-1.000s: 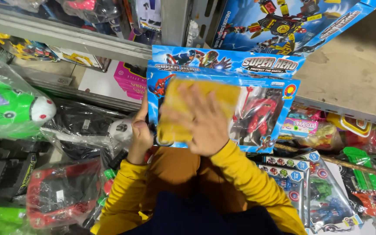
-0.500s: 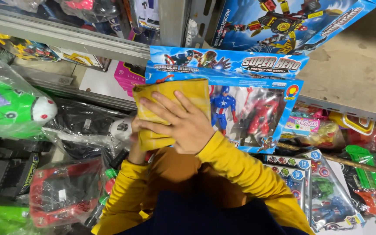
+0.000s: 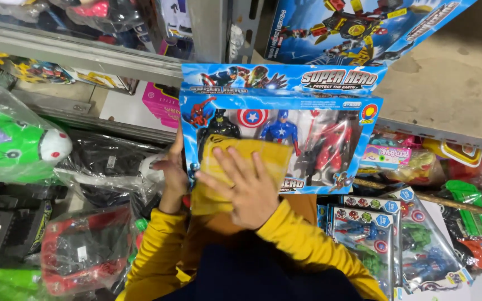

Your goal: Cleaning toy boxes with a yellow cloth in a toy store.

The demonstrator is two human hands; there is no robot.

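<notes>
- Currently, the right hand (image 3: 246, 187) lies flat, fingers spread, pressing a yellow cloth (image 3: 235, 173) against the clear window of a blue action-figure toy box (image 3: 280, 136).
- Cloth covers the lower left part of the box window; figures in the upper and right part of the window stay visible above and beside it.
- Left hand (image 3: 171, 173) grips the left edge of the box, fingers wrapped around that side; fingertips hidden behind the box.
- Box is held upright in front of the person's chest, tilted slightly, just below a metal shelf rail (image 3: 79, 53).
- Both arms wear yellow sleeves (image 3: 302, 245).
- Left of the hands: a green toy in a clear plastic bag (image 3: 12, 142) and a red toy car in a bag (image 3: 82, 248), lower down.
- Right of the hands: a smaller blister pack of figures (image 3: 366, 228), below the box.
- Above: a large blue robot-toy box (image 3: 358, 28), leaning over the held box.
</notes>
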